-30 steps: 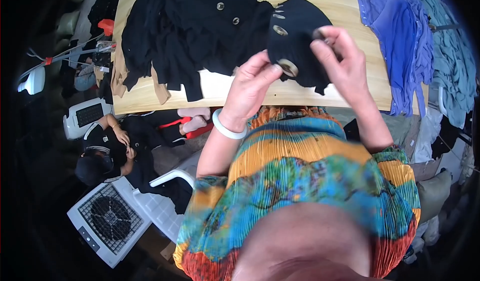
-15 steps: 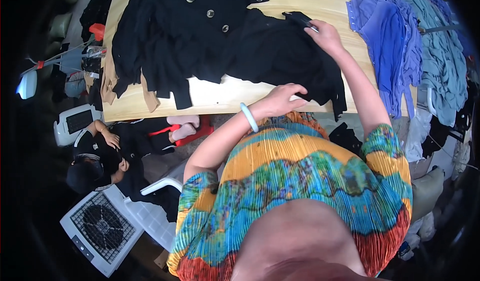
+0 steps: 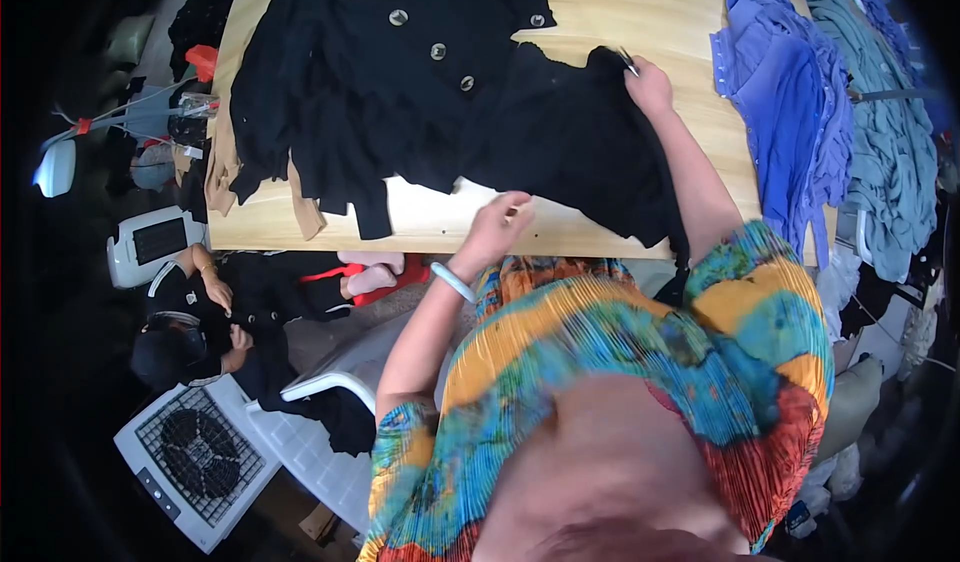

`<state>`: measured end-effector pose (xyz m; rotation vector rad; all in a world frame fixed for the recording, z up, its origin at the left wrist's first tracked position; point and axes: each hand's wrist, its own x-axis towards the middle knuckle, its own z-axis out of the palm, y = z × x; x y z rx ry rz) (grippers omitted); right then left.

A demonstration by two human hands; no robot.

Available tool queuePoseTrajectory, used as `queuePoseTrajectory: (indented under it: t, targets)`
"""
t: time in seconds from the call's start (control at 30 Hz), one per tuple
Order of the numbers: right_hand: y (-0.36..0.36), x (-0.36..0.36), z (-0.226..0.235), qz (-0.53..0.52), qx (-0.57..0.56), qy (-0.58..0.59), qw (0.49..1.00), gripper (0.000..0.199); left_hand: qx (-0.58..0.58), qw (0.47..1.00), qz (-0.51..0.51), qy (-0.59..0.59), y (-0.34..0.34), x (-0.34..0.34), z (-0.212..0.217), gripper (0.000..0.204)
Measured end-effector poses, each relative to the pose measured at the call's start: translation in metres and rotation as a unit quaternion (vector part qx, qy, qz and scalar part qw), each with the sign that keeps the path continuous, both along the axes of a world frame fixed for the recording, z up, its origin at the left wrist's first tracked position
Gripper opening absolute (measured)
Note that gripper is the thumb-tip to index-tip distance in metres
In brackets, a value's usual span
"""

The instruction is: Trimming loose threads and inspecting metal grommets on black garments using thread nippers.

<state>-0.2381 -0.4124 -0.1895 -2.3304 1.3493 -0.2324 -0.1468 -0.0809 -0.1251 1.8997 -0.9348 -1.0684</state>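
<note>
A black garment with large round metal-rimmed buttons (image 3: 398, 18) lies spread over the wooden table (image 3: 260, 224). My right hand (image 3: 651, 87) is at the garment's far right edge, closed round small thread snips (image 3: 628, 60) whose metal tips point away from me. Whether those fingers also pinch the black cloth is hidden. My left hand (image 3: 497, 228), a pale bangle (image 3: 453, 281) on its wrist, hovers by the garment's near edge. Its fingers are curled in toward the thumb; anything between them is too small to make out.
Blue-violet garments (image 3: 790, 112) and grey-green ones (image 3: 885, 152) hang over the table's right end. Tan cloth (image 3: 305, 202) shows under the black garment. To the left, another person (image 3: 190, 312) sits with black cloth, near a white fan unit (image 3: 200, 462) and a white chair (image 3: 330, 387).
My left hand has moved left along the garment's near edge, its fingers curling in. The right hand stays at the far right edge, where the cloth has shifted. The whole view has tilted slightly.
</note>
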Motion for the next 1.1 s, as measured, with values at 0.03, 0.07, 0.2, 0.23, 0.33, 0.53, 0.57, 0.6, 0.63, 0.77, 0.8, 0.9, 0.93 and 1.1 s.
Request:
queuePoseTrajectory:
  t: [0.03, 0.07, 0.2, 0.23, 0.33, 0.53, 0.57, 0.6, 0.63, 0.77, 0.8, 0.9, 0.93, 1.1]
  targets:
    - [0.006, -0.010, 0.026, 0.009, -0.016, -0.045, 0.999, 0.021, -0.039, 0.999, 0.017, -0.034, -0.006, 0.011, -0.003, 0.028]
    - [0.016, -0.019, 0.058, 0.015, 0.018, -0.092, 0.995, 0.017, -0.076, 0.994, 0.034, -0.066, -0.015, 0.021, -0.007, 0.028]
    - [0.060, -0.057, 0.162, 0.129, -0.035, -0.094, 0.986, 0.013, -0.146, 0.982, 0.026, -0.115, -0.081, 0.039, 0.039, 0.044]
    - [0.073, -0.066, 0.185, 0.162, -0.063, -0.141, 0.975, 0.013, -0.182, 0.971, 0.010, -0.158, -0.098, 0.036, 0.055, 0.051]
    - [0.120, -0.080, 0.248, 0.257, -0.118, -0.141, 0.949, 0.027, -0.317, 0.916, -0.121, -0.214, -0.127, 0.027, 0.088, 0.057]
    - [0.172, -0.114, 0.322, 0.261, -0.061, -0.272, 0.924, 0.032, -0.270, 0.845, -0.425, -0.181, -0.107, 0.040, 0.074, 0.026]
    - [0.177, -0.118, 0.329, 0.248, -0.063, -0.313, 0.914, 0.035, -0.231, 0.844, -0.443, -0.195, -0.100, 0.046, 0.067, 0.027]
    - [0.180, -0.122, 0.334, 0.238, -0.062, -0.354, 0.902, 0.037, -0.189, 0.844, -0.457, -0.208, -0.093, 0.052, 0.060, 0.027]
    - [0.183, -0.129, 0.338, 0.218, -0.042, -0.379, 0.898, 0.038, -0.159, 0.839, -0.462, -0.239, -0.088, 0.057, 0.056, 0.024]
    - [0.185, -0.119, 0.341, 0.111, -0.033, -0.355, 0.928, 0.041, -0.207, 0.885, -0.371, -0.188, -0.065, 0.083, 0.047, 0.014]
    - [0.181, -0.111, 0.335, 0.073, 0.002, -0.354, 0.932, 0.040, -0.216, 0.905, -0.302, -0.209, -0.059, 0.092, 0.051, 0.010]
    - [0.173, -0.098, 0.324, 0.054, 0.022, -0.334, 0.941, 0.036, -0.135, 0.989, -0.058, -0.007, -0.050, 0.107, 0.112, 0.017]
    - [0.173, -0.095, 0.320, 0.062, 0.037, -0.336, 0.939, 0.035, -0.160, 0.985, -0.019, 0.059, -0.043, 0.111, 0.139, 0.021]
    - [0.192, -0.055, 0.333, 0.334, 0.070, -0.449, 0.826, 0.021, -0.396, 0.905, 0.056, 0.148, 0.021, 0.063, 0.257, 0.018]
